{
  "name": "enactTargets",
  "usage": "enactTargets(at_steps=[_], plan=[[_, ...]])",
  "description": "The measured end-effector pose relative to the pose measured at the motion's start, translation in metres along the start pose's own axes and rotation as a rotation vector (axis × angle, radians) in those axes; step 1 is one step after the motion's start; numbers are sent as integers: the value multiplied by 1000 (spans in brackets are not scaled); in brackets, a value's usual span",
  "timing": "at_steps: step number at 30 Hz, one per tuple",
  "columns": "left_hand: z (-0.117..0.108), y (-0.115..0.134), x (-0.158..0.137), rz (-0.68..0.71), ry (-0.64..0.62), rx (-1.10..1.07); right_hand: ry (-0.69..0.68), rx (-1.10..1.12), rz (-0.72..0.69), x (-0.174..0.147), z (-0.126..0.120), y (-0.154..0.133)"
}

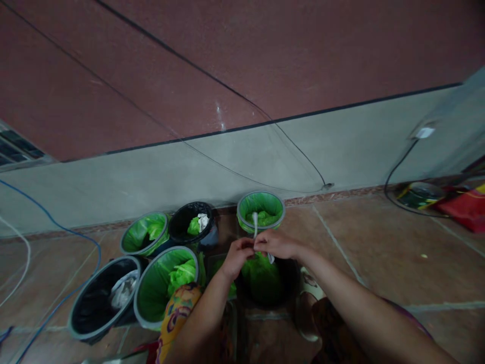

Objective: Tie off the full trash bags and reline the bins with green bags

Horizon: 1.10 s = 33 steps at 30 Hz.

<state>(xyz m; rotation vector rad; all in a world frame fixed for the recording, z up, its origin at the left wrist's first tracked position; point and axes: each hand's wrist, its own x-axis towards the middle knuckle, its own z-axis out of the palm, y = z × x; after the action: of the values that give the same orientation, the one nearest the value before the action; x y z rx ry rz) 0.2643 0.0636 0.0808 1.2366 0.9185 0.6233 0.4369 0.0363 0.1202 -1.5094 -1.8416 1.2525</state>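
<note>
My left hand (239,255) and my right hand (277,244) meet with fingers pinched together over a dark bin (291,280). From between their fingertips rises a thin whitish twisted strip (255,222), its upper end standing up. A small pale piece (271,258) shows just under my right hand. Below both hands a green plastic bag (263,278) fills the dark bin's mouth. Whether the strip is part of this bag I cannot tell. Behind the hands stands a grey-rimmed bin (261,194) lined with green plastic, more green plastic bunched inside.
To the left stand a black-lined bin (191,217) and green-lined bins (166,293) (144,232). Another black-lined bin (91,303) holds a whitish bundle. A blue hose (71,230) crosses the tiled floor. Against the wall at right lie a cable (394,174) and a red item (462,207).
</note>
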Motion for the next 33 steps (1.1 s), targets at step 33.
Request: enactTargets(at_steps=[33], plan=[[0,0,-7,366,99,961,320,275,69,14,-2,7]])
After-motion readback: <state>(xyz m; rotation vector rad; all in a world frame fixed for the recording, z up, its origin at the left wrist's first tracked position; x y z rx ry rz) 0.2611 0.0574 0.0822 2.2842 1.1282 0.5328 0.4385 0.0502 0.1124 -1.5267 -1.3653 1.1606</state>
